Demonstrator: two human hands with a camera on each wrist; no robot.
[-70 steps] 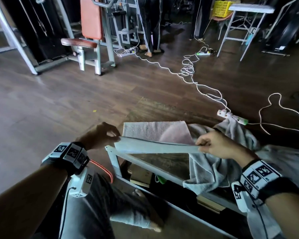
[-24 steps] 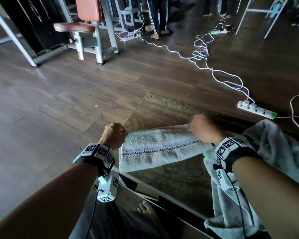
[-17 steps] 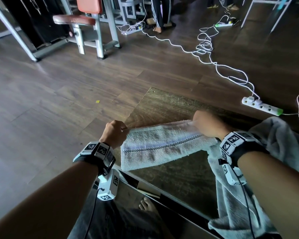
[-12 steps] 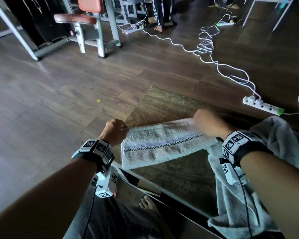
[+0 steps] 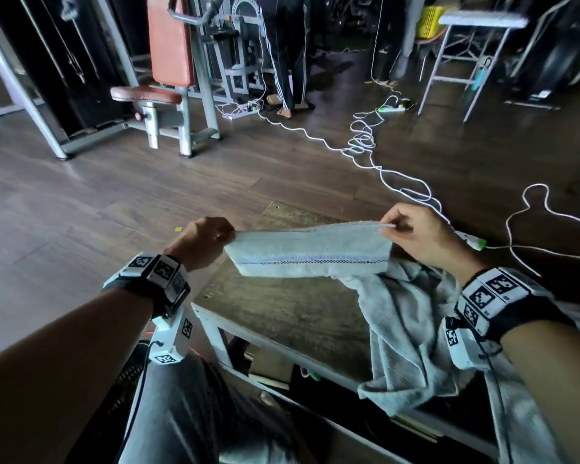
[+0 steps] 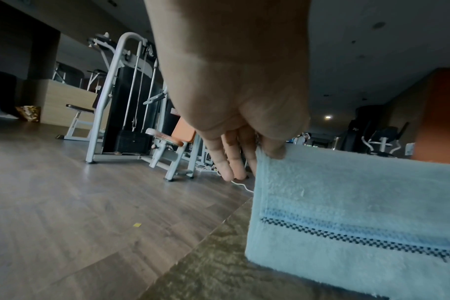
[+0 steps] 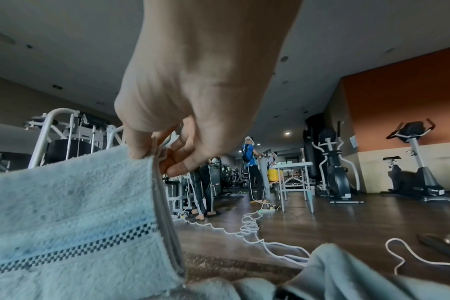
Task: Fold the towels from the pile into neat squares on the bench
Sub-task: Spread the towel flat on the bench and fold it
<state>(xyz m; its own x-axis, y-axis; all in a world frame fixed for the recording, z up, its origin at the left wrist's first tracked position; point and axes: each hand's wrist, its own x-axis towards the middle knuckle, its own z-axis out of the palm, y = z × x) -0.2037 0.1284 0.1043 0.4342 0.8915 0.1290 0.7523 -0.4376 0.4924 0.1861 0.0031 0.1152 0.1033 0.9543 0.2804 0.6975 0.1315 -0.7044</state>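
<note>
A pale folded towel (image 5: 310, 252) with a dark checked stripe hangs stretched between my hands above the wooden bench (image 5: 282, 316). My left hand (image 5: 208, 239) pinches its left top corner, thumb on the cloth (image 6: 274, 151). My right hand (image 5: 416, 236) pinches the right top corner, where the layered edges (image 7: 158, 160) meet. In both wrist views the towel (image 6: 360, 213) (image 7: 72, 213) hangs down to the bench top. A pile of grey towels (image 5: 412, 336) lies crumpled on the bench's right part, under my right wrist.
White cables and a power strip (image 5: 472, 241) run across the wooden floor beyond the bench. A gym machine with an orange seat (image 5: 168, 78) stands at the back left, a person's legs (image 5: 288, 61) and a white table (image 5: 476, 35) further back. My knee (image 5: 195, 413) is below the bench edge.
The towel lay flat on the bench under both hands; now both hands have lifted its top corners, so it hangs upright. The head view has tilted up.
</note>
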